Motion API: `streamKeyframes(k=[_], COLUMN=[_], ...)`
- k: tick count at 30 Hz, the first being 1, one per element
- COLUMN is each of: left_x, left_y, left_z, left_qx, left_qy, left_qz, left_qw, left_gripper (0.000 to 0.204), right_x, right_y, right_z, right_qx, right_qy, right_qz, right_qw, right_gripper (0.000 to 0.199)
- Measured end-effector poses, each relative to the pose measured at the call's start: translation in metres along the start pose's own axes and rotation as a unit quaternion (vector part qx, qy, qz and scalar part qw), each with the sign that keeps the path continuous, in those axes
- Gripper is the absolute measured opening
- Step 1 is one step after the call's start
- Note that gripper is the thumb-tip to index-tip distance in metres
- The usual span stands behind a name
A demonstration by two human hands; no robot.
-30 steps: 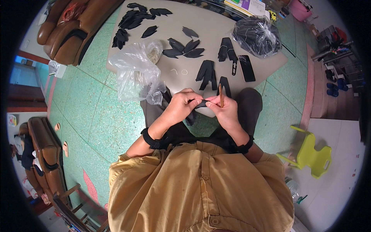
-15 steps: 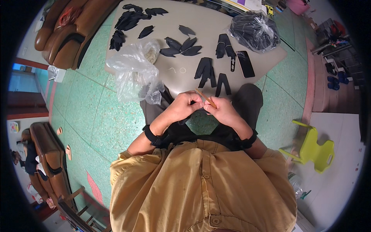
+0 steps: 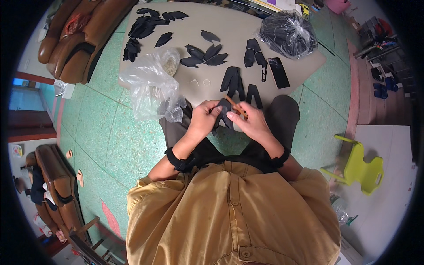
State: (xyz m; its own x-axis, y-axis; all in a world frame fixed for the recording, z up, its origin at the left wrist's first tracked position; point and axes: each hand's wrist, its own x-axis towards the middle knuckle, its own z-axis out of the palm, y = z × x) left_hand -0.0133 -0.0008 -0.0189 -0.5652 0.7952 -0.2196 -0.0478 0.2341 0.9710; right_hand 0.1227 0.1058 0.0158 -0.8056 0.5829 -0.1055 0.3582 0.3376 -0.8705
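Note:
My left hand and my right hand meet over my lap and together hold a bundle of black leaf-shaped pieces. A thin brown rubber band runs across the bundle by my right fingers. Just beyond my hands, on the beige floor mat, lie finished black bundles and loose black pieces. Two small rubber bands lie on the mat near them.
A crumpled clear plastic bag sits to my left. A tied bag of black pieces lies at the mat's far right. A black phone lies beside the bundles. Brown sofas stand at the left, a yellow child's chair at the right.
My hands have stayed together over my lap and keep working the rubber band around the black bundle; the bundle now hangs lower between my fingers. The head view shifted slightly.

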Motion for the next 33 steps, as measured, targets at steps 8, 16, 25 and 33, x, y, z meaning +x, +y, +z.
streamKeyframes(k=[8,16,25,33], left_x=[-0.012,-0.009,-0.022,-0.022], left_y=[0.024,0.021,0.026,0.027], left_z=[0.018,0.022,0.018,0.008], left_qx=[0.147,0.100,0.089,-0.005], left_qy=[0.042,0.073,0.046,-0.019], left_qz=[0.122,0.095,0.006,0.090], left_qw=[0.981,0.988,0.995,0.996], left_gripper=[0.016,0.015,0.016,0.022], right_x=[0.013,0.010,0.004,-0.004], right_y=[0.026,0.017,0.012,0.016], right_z=[0.016,0.018,0.003,0.001], right_qx=[0.277,0.272,0.258,0.272], right_qy=[0.031,0.083,0.140,0.059], right_qz=[0.117,0.110,0.101,0.048], right_qw=[0.953,0.952,0.951,0.959], right_gripper=[0.022,0.022,0.018,0.018])
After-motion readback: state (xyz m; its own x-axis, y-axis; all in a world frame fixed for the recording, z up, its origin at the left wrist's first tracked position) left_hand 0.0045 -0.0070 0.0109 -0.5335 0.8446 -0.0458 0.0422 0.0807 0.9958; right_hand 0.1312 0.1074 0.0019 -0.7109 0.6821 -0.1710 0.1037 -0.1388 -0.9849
